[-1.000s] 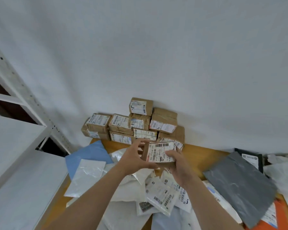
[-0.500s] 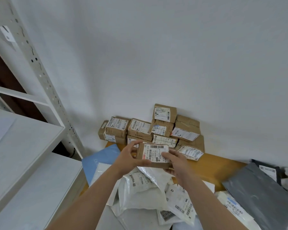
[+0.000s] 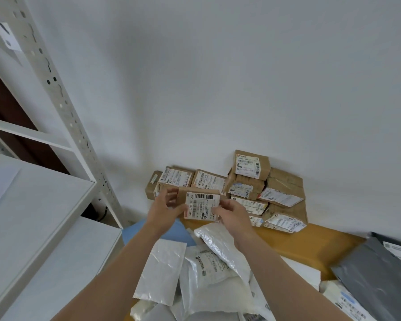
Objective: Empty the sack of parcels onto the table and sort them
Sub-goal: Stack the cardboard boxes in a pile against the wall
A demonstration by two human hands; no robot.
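Note:
I hold a small brown cardboard parcel (image 3: 202,206) with a white barcode label between both hands, above the table's far left part. My left hand (image 3: 164,208) grips its left edge and my right hand (image 3: 232,216) pinches its right lower corner. Just behind it, a stack of several similar brown boxes (image 3: 248,181) leans against the white wall. White plastic mailers (image 3: 208,267) lie heaped on the wooden table (image 3: 299,239) under my forearms.
A white metal shelving unit (image 3: 39,205) stands close on the left, its upright post (image 3: 63,107) near the box stack. A blue mailer (image 3: 178,232) lies at the table's left edge. Grey and black mailers (image 3: 375,274) cover the right side.
Both hands carried the labelled box up and left, closer to the box stack by the wall. The view swung left, bringing more of the shelving into sight.

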